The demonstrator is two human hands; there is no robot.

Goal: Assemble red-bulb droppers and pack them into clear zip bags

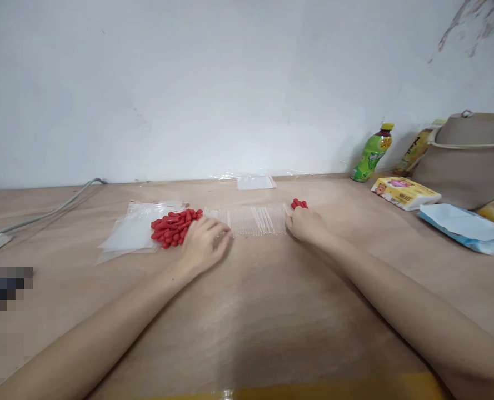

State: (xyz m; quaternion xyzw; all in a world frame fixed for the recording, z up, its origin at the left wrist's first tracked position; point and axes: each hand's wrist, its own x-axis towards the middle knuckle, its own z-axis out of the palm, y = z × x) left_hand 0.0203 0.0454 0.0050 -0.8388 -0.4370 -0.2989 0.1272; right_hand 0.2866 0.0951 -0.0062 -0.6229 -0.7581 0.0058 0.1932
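A row of thin, clear tubes (247, 222) lies side by side between my hands, several of them slanted and whiter near the right end. My left hand (205, 241) rests at the left end of this row, fingers bent and thumb apart from them. Just beyond it is a heap of red rubber bulbs (171, 228), partly hidden by the hand. At the row's right end my right hand (306, 223) is closed, its fingertips turned in and whatever they grip hidden. A small group of red bulbs (299, 204) shows right behind that hand.
Clear plastic bags (134, 225) lie left of the heap, and a small zip bag (255, 182) near the wall. To the right stand a green bottle (372, 153), a yellow tissue pack (405, 192), a blue-white packet (465, 228) and a grey-beige bag (467, 161). A cable (59, 208) runs left.
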